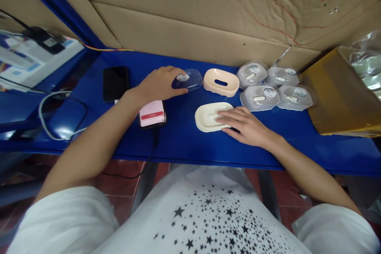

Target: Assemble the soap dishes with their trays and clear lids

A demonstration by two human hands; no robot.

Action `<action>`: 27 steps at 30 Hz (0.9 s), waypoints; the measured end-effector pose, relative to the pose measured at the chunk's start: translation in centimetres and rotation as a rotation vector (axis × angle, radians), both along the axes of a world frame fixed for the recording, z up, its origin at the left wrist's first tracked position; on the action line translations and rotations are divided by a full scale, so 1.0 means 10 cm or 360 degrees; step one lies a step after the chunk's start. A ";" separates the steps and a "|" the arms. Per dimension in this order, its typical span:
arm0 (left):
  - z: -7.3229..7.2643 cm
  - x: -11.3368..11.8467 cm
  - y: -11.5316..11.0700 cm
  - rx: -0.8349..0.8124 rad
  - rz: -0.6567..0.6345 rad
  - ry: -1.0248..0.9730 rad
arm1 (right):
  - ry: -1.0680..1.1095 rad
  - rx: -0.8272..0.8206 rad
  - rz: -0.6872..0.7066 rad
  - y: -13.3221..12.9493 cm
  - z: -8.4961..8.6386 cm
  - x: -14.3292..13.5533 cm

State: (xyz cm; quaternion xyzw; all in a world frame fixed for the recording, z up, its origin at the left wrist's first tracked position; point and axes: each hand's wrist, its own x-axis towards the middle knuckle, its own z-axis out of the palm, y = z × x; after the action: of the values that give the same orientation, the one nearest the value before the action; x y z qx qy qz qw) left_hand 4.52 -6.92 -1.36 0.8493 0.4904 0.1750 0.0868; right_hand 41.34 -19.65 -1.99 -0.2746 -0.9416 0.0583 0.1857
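Note:
My left hand (162,83) has its thumb and fingers round the left end of a clear plastic lid (193,80) with a round sticker, low over the blue table. Close to the lid's right end sits a peach soap dish (222,81) with an oval slot. In front of it lies a shallow cream soap dish tray (206,118). My right hand (247,127) grips the tray's right end, fingers over the inside and thumb at the near edge. Several lidded soap boxes (260,97) with clear covers and stickers stand grouped to the right.
A phone with a lit pink screen (151,114) and a dark phone (115,83) lie on the left. Cables (41,117) run beside a white carton (29,61). An open cardboard box (342,91) stands at right; cardboard sheeting (178,12) lines the back.

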 end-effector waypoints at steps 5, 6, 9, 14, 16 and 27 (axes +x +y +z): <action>0.07 0.30 -0.30 0.0038 -0.0012 0.0198 | 0.0015 0.0080 0.0032 -0.04 0.01 -0.03; 0.10 0.36 -0.38 0.0084 -0.0090 0.0168 | 0.0030 0.0083 0.0021 -0.06 0.01 -0.03; 0.16 0.52 -0.65 0.0070 -0.0533 0.0103 | 0.0128 0.0075 -0.0134 -0.07 0.04 -0.05; 0.21 0.64 -0.98 -0.0168 -0.0830 0.0353 | 0.0086 0.0074 -0.0556 0.09 0.03 -0.06; 0.23 0.59 -0.98 -0.0254 -0.0815 0.0390 | 0.0028 0.0067 -0.0641 0.16 0.00 -0.05; 0.16 0.43 -0.82 -0.0543 -0.0493 -0.0094 | 0.0329 0.0218 -0.0602 0.07 0.01 -0.02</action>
State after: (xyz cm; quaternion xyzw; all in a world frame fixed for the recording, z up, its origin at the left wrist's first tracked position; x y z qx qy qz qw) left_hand 8.86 -15.16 0.24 0.8820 0.3740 0.0989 0.2692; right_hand 41.15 -18.90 -1.93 -0.4257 -0.8511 -0.0139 0.3070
